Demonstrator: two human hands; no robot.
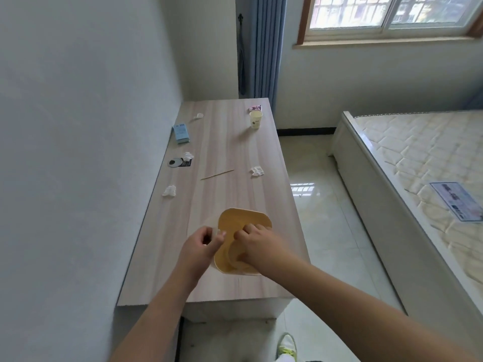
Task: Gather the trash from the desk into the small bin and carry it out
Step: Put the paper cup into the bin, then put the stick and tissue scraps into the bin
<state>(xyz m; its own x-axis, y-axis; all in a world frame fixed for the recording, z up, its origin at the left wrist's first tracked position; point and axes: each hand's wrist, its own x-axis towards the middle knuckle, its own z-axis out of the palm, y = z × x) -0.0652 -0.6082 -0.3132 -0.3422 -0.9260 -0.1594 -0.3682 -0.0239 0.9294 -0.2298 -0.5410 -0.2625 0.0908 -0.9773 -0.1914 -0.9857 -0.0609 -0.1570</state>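
small yellow plastic bin [244,220] sits near front end of long pale wood-grain desk [224,142], both our hands at its mouth. left hand [202,246] pinched on thin translucent liner film [214,232] at bin's left rim; right hand [257,244] curled over opening, contents of grip hidden, we cannot tell. risk, as we judge: tugging liner may tip light bin or tear film. crumpled white tissues [257,171] and white paper cup [255,119] lie well apart, farther up desk.

Both hands at the yellow bin [230,220] on the surface [224,142]: left hand [200,245] pinching its clear liner, right hand [257,241] inside.
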